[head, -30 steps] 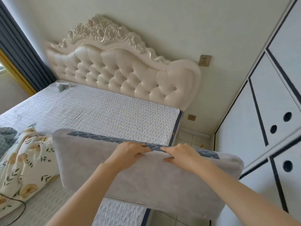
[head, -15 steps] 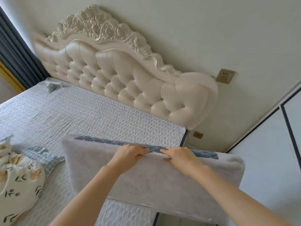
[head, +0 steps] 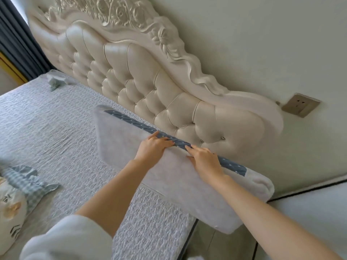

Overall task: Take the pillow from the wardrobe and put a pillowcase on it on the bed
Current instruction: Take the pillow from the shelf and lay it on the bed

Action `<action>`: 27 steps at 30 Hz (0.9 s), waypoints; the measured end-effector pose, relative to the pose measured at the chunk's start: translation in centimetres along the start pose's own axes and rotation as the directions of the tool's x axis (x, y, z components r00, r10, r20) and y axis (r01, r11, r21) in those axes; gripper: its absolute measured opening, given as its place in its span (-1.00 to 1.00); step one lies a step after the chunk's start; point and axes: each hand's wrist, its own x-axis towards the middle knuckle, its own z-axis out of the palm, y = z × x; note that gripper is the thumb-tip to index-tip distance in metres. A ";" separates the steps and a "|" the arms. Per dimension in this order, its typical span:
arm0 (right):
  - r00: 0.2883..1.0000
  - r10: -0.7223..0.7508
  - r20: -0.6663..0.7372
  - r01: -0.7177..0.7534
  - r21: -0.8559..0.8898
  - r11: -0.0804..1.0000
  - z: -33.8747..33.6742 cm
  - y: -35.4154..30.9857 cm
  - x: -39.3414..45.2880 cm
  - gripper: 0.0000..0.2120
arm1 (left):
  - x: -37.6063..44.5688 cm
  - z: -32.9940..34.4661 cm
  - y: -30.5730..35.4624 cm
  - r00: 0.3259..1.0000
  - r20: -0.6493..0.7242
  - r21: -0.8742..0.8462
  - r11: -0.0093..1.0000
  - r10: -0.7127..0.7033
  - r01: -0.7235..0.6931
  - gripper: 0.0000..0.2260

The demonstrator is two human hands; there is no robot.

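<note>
We saw the pillow (head: 174, 186), a long grey-white slab with a blue quilted band (head: 169, 137) along its top edge, held up on edge over the right side of the bed (head: 56, 128), just in front of the tufted cream headboard (head: 150, 87). Our left hand (head: 153, 149) gripped the top edge near the middle, its fingers curled over the blue band. Our right hand (head: 204, 160) gripped the same edge just beside it, fingers bent over the band too. The pillow's right end hung past the mattress edge, above the floor. On the bed's left side lay a blue checked cloth (head: 24, 179) and, touching it, a cream floral bundle (head: 9, 212). A wall socket (head: 300, 106) sat to the right of the headboard.
</note>
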 end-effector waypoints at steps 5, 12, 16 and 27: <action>0.996 -0.054 0.076 0.048 0.083 0.995 0.9 3.5 7.6 -0.59 | 6.9 3.1 -1.8 0.996 0.023 -0.013 0.996 -0.085 0.085 -0.68; 0.955 -0.120 0.272 0.080 0.153 0.985 5.3 4.7 12.2 -0.57 | 7.9 8.9 -5.2 0.968 0.175 0.049 0.983 -0.181 0.175 -0.66; 0.954 -0.153 0.258 0.143 0.059 0.988 6.9 4.5 11.2 -0.55 | 5.7 10.1 -3.5 0.956 -0.016 -0.108 0.951 -0.293 0.290 -0.70; 0.785 0.065 0.616 -0.076 -0.009 0.997 11.8 5.3 8.7 -0.42 | -2.1 13.4 0.3 0.379 0.071 -0.401 0.321 -0.923 0.858 -0.45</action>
